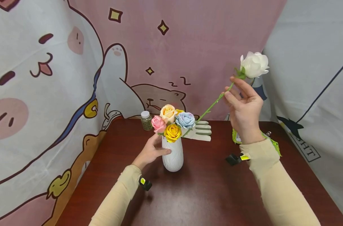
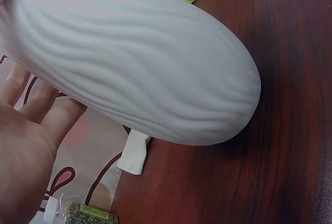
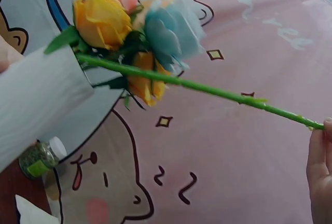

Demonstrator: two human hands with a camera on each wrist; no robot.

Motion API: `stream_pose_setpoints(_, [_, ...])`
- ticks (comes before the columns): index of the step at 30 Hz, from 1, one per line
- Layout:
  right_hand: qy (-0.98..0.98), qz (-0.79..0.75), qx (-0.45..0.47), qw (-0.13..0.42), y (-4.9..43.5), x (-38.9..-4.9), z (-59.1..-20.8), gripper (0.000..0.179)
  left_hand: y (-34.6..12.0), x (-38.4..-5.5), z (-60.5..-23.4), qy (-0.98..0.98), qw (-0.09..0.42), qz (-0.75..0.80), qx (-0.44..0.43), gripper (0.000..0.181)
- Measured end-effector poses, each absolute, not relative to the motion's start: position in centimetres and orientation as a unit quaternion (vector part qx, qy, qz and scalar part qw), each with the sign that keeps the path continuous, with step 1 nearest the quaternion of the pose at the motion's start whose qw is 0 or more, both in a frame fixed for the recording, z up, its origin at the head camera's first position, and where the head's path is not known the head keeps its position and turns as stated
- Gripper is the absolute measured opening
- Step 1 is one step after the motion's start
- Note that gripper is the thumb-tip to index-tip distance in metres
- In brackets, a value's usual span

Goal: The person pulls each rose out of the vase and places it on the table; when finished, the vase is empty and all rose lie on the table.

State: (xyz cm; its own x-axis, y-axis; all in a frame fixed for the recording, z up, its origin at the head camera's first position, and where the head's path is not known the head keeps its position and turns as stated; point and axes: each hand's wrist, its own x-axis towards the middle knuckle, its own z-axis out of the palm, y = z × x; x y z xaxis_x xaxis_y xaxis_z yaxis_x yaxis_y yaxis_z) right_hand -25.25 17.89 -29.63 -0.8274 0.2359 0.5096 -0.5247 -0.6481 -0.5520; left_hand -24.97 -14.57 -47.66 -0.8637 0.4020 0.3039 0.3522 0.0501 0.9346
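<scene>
A white vase (image 1: 172,157) with wavy ridges stands on the table, holding pink, cream, blue (image 1: 185,120) and yellow (image 1: 172,133) roses. My left hand (image 1: 150,152) grips its left side near the top, thumb in front and fingers around the back. Up on the right, my right hand (image 1: 244,106) pinches the green stem (image 3: 207,89) of a white rose (image 1: 254,64) just below its bloom. That stem slants down left to the vase mouth; whether its tip is inside, I cannot tell.
Behind the vase lie pale gloves (image 1: 202,131) with green stripes. A small jar (image 1: 146,121) with a white lid stands at the back left. A green packet (image 1: 274,144) lies at the right, partly behind my right wrist. Printed cloth hangs around the table.
</scene>
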Motion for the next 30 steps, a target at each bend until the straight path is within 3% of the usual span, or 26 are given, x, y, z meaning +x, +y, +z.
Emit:
stream_pose_setpoints(15, [-0.463, 0.862, 0.144, 0.147, 21.4, -26.3, -32.1, 0.046, -14.7, -24.9, -47.4, 0.724, 0.025, 0.638, 0.261, 0.086])
stream_pose_setpoints(30, [-0.604, 0.789, 0.117, 0.009, 22.9, -26.4, -38.7, 0.051, -14.9, -23.7, -47.3, 0.751, -0.02, 0.615, 0.238, 0.088])
